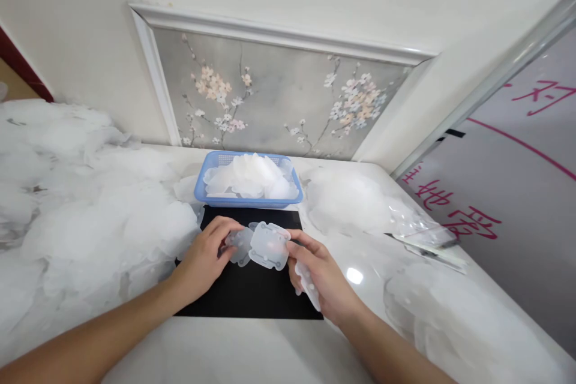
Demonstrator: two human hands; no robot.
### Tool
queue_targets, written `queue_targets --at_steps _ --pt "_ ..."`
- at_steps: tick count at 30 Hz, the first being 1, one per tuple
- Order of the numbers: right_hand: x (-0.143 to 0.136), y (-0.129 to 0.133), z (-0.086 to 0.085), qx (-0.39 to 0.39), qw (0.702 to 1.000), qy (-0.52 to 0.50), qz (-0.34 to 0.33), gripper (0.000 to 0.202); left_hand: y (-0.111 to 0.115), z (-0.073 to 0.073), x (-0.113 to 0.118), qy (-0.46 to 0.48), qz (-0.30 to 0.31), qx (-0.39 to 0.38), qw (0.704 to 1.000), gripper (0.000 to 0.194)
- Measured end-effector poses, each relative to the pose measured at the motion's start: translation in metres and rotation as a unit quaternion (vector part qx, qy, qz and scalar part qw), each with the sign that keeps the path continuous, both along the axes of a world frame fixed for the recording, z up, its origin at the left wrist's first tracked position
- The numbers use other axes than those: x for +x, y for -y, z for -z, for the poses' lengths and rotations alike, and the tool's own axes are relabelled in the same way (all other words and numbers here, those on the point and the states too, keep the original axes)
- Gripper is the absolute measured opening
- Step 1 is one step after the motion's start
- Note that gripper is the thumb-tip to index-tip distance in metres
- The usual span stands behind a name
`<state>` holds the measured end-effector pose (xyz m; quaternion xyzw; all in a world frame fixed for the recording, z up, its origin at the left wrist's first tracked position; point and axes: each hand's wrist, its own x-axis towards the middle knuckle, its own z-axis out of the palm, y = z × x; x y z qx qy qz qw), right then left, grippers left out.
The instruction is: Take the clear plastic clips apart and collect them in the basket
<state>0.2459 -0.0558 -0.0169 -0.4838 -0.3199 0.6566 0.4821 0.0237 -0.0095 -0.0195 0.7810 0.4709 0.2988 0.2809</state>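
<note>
Over a black mat [252, 297], my left hand [209, 255] pinches a thin translucent plastic piece [240, 247] with wavy edges and small dots. My right hand [321, 276] grips a similar frosted plastic piece [270, 245] between thumb and fingers. The two pieces meet or overlap in the middle; whether they are joined I cannot tell. One more translucent piece [308, 285] is tucked against the palm side of my right hand. Behind the mat stands a blue basket [247, 201] heaped with white translucent pieces [254, 174].
A large heap of translucent pieces [90, 210] covers the table's left side. Further piles lie at the right [346, 198] and near right [459, 312]. Clear plastic bags [418, 225] rest by a whiteboard [513, 192] with red writing. A wall with a framed floral panel [279, 90] rises behind.
</note>
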Motion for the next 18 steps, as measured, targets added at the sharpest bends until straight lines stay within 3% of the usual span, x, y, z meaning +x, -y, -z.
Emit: queue_targets --at_steps 2,5,9,13,18 --pt "0.001 -0.001 0.0 0.003 1.0 0.008 0.001 0.047 -0.001 -0.001 0.0 0.017 -0.037 -0.032 0.999 0.034" --pt "0.002 -0.001 0.0 0.0 1.0 0.013 0.001 0.047 -0.002 -0.003 -0.002 0.092 -0.045 -0.116 0.988 0.034" --pt "0.003 -0.003 0.002 0.005 1.0 0.021 0.003 0.039 0.0 -0.009 -0.001 0.205 -0.052 -0.23 0.95 0.04" --pt "0.008 -0.004 0.006 0.049 0.998 0.02 0.04 0.028 0.004 -0.015 0.0 0.258 -0.059 -0.318 0.91 0.052" --pt "0.013 -0.001 0.006 0.151 0.967 0.206 0.025 0.046 0.011 -0.016 0.003 0.287 -0.033 -0.363 0.886 0.047"
